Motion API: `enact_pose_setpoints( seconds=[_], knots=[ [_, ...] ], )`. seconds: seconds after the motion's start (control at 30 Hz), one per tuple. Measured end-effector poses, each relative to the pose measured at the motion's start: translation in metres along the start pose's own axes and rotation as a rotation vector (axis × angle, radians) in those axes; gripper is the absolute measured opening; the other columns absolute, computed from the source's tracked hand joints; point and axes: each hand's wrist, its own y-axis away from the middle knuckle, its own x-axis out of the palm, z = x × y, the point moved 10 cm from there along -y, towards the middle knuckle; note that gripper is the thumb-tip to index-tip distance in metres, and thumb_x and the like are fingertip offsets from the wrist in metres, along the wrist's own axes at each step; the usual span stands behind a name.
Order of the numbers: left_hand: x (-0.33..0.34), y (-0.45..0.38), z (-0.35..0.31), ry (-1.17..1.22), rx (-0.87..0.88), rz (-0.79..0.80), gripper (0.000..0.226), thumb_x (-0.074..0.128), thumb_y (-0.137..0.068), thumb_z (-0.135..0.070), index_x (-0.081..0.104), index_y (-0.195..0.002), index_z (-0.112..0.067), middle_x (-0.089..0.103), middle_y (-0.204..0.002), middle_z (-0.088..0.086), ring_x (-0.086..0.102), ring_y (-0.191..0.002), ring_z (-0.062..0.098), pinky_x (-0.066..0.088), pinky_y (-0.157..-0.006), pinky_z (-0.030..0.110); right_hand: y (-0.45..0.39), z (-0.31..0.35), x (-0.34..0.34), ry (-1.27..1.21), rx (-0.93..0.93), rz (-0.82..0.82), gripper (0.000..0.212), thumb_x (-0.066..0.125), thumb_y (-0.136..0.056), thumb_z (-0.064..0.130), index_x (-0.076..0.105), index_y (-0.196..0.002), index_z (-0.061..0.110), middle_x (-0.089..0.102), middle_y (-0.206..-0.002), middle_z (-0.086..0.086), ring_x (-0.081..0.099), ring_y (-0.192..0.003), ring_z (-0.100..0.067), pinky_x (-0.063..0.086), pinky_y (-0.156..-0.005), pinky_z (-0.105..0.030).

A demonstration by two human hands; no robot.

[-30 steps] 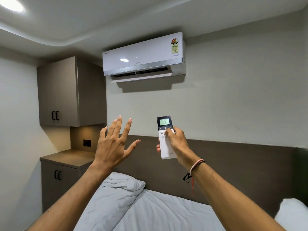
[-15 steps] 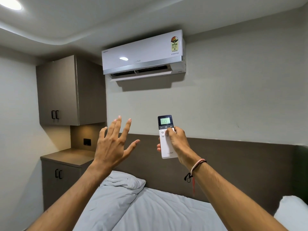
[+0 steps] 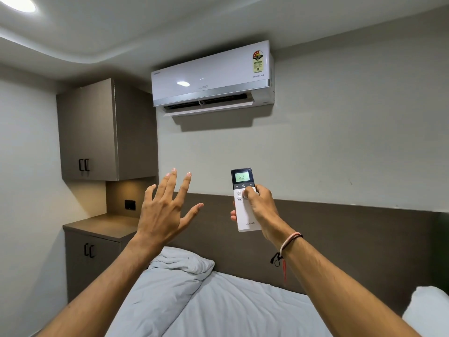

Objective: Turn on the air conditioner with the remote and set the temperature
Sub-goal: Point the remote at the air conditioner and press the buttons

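Observation:
A white air conditioner (image 3: pixel 211 76) hangs high on the wall, its bottom flap tilted open. My right hand (image 3: pixel 261 210) holds a white remote (image 3: pixel 244 215) upright below it, pointed at the unit. The remote's dark top has a lit green screen reading 20. My thumb rests on the buttons just under the screen. My left hand (image 3: pixel 165 210) is raised to the left of the remote, fingers spread, palm away from me, holding nothing.
A bed with white sheets (image 3: pixel 230 307) and a crumpled pillow (image 3: pixel 179 261) lies below my arms against a brown headboard (image 3: pixel 340 239). A wall cabinet (image 3: pixel 97 132) and a low cabinet (image 3: pixel 97 251) stand at left. Another pillow (image 3: pixel 430 310) sits at right.
The number on the remote's screen has changed to 20. Both hands stay almost where they were; the thumb has shifted slightly on the buttons.

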Motion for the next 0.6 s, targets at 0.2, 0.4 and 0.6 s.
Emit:
enact_pose_setpoints(
  seconds=[0.2, 0.4, 0.6],
  knots=[
    [0.0001, -0.0007, 0.0021, -0.010, -0.005, -0.001, 0.085, 0.021, -0.091, -0.072, 0.031, -0.157, -0.020, 0.039, -0.159, 0.023, 0.045, -0.143, 0.038, 0.046, -0.104, 0.056, -0.0003, 0.0025, 0.0049, -0.009, -0.005, 0.008, 0.010, 0.046, -0.099, 0.019, 0.054, -0.095, 0.014, 0.072, -0.090, -0.020, 0.073, -0.053, -0.026, 0.057, -0.045, -0.030],
    [0.0013, -0.0001, 0.0067, -0.011, -0.007, -0.011, 0.083, 0.024, -0.092, -0.071, 0.032, -0.157, -0.020, 0.038, -0.159, 0.023, 0.045, -0.143, 0.038, 0.046, -0.103, 0.056, -0.0008, 0.0029, 0.0072, -0.004, 0.004, 0.011, 0.012, 0.046, -0.099, 0.020, 0.054, -0.103, 0.011, 0.071, -0.089, -0.018, 0.073, -0.055, -0.028, 0.060, -0.049, -0.034],
    [0.0029, 0.0005, 0.0053, -0.009, -0.002, -0.008, 0.084, 0.023, -0.092, -0.072, 0.033, -0.157, -0.020, 0.039, -0.159, 0.024, 0.045, -0.142, 0.038, 0.047, -0.103, 0.056, -0.0019, -0.0016, 0.0044, -0.012, 0.023, 0.000, 0.020, 0.048, -0.098, 0.021, 0.053, -0.111, 0.007, 0.072, -0.099, -0.023, 0.074, -0.056, -0.029, 0.059, -0.048, -0.033]
  ],
)
